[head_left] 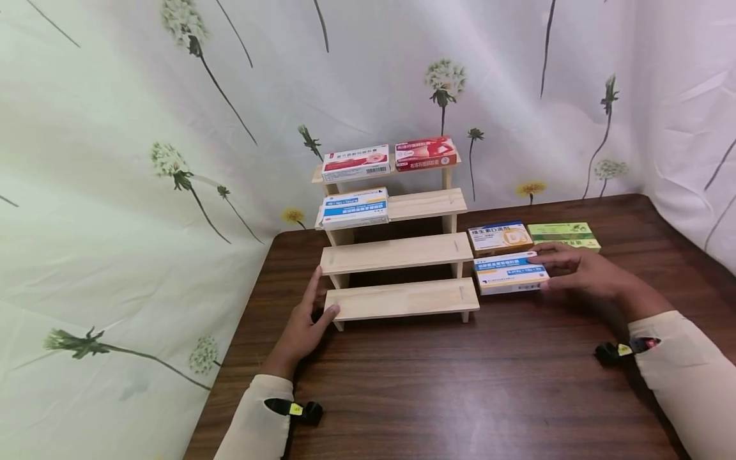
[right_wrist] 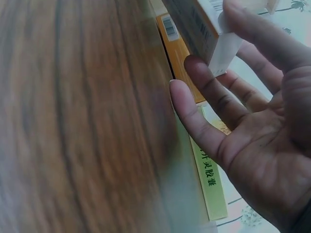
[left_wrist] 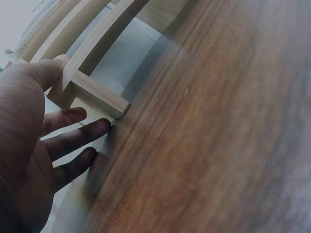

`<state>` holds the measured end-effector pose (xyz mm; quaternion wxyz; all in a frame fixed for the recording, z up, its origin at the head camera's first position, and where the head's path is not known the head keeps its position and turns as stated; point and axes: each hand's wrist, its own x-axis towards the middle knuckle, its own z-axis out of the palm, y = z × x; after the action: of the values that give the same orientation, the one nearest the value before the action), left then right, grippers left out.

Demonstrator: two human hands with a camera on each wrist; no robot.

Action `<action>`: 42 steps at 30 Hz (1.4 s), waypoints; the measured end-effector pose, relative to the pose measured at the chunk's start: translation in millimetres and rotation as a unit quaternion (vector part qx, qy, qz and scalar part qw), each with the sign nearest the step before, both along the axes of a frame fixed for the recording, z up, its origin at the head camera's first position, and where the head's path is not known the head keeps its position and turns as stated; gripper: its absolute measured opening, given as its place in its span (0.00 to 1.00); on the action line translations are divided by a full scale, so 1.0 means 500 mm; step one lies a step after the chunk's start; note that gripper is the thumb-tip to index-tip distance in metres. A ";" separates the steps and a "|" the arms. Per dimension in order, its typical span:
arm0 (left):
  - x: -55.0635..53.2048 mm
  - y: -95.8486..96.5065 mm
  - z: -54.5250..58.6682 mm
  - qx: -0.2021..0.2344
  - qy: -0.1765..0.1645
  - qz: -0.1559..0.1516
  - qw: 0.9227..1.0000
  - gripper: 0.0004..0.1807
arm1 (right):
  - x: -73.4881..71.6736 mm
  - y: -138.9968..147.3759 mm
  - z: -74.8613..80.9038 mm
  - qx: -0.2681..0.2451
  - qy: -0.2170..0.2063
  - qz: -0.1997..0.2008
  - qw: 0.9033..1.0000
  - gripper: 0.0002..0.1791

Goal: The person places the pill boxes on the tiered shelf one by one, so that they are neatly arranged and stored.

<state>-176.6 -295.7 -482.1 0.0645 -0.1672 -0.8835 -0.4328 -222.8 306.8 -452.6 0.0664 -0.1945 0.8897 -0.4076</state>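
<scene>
A wooden four-step display rack [head_left: 397,253] stands on the table. My left hand [head_left: 305,327] rests against its left end. The thumb touches the corner of the lowest step, and the other fingers [left_wrist: 80,138] stretch out along the side. To the right of the rack, my right hand [head_left: 592,275] pinches the right end of a blue-and-white medicine box [head_left: 510,273] between thumb and fingers. In the right wrist view the same medicine box [right_wrist: 224,51] is tilted. Its far end is cut off there.
Behind the held box lie an orange-and-white medicine box [head_left: 499,237] and a green one [head_left: 566,235]. The top step bears a white-and-red box [head_left: 355,163] and a red box [head_left: 425,154]. Another blue-and-white box [head_left: 354,209] lies one step lower. A dandelion-print cloth [head_left: 368,83] hangs behind.
</scene>
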 end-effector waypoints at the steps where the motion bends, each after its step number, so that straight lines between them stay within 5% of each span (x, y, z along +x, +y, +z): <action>1: 0.001 0.000 0.002 0.001 0.001 0.000 1.000 0.51 | 0.001 0.001 0.002 -0.003 0.002 0.001 1.000 0.31; 27: 0.000 -0.003 -0.008 0.004 0.003 0.002 1.000 0.50 | 0.000 0.014 0.051 -0.044 0.026 -0.033 0.998 0.31; 42: 0.000 -0.003 -0.002 -0.003 0.001 0.004 1.000 0.50 | -0.013 0.003 0.097 -0.077 0.080 -0.062 0.992 0.33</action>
<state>-176.5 -297.4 -483.0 0.0665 -0.1639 -0.8854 -0.4299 -229.1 308.2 -403.9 -0.0455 -0.1755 0.8686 -0.4611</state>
